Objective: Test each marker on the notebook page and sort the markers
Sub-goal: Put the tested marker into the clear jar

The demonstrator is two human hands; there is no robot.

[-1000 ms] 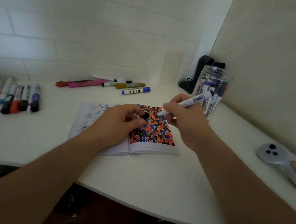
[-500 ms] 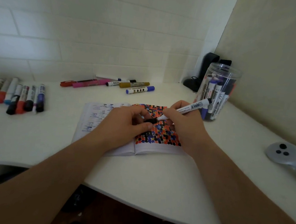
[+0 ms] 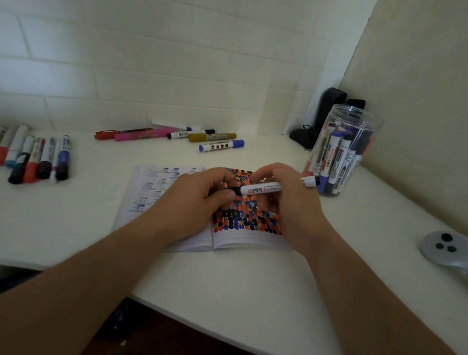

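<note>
An open notebook point(image 3: 153, 199) lies on the white table point(image 3: 247, 283); its right page is covered with red, blue and black marks. Above that page my right hand point(image 3: 289, 203) grips a white marker point(image 3: 265, 189) lying level. My left hand point(image 3: 198, 199) pinches the marker's black cap point(image 3: 233, 190), which sits on the marker's left end. A clear jar point(image 3: 342, 154) holding several markers stands at the right. One row of markers point(image 3: 35, 155) lies at the far left, another group of markers point(image 3: 174, 137) at the back.
A grey controller with black buttons point(image 3: 449, 253) rests at the right table edge. Dark objects point(image 3: 322, 119) stand in the back corner behind the jar. The wall runs close along the right side. The table's front edge curves just below my forearms.
The cap in my left hand and the marker tip in my right hand came together; the cap now sits on the marker. The marker has tipped down to level.
</note>
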